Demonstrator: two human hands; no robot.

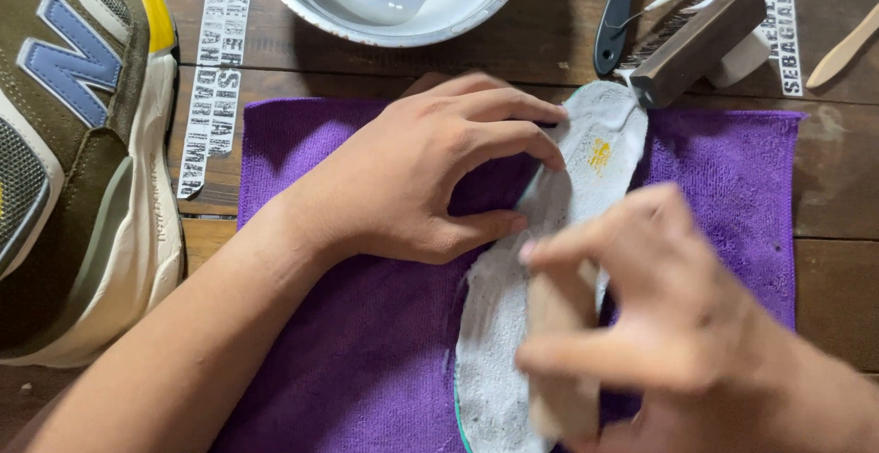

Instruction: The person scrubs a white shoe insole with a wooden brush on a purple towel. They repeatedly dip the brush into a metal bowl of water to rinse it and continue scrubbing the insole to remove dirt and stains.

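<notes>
A grey-white shoe insole (549, 261) lies lengthwise on a purple microfibre cloth (366, 343) spread over the dark wooden desk (838, 261), its heel end pointing away from the person and its toe end running off the bottom of the view. The left hand (430, 178) rests on the cloth beside the insole with its fingers spread and curled, fingertips pressing down on the insole's left edge near the heel, so it pins rather than grips. The right hand (659, 325) is blurred but is closed around a pale wooden brush (558, 361) that sits flat on the insole's middle. The insole looks thin, light and floppy (its surface seems damp and fuzzy), so it would probably bend or slide if held at one end only; pressing flat along an edge, as the left hand does, seems the safest hold, and lifting it would best be done by pinching the firmer heel rim. Beyond the cloth stand a metal bowl (494, 4) of cloudy water, a dark block brush (700, 41), a black-handled brush (613, 22) and a wooden stick (842, 50). At the left edge sits an olive and cream sneaker (73, 160).
</notes>
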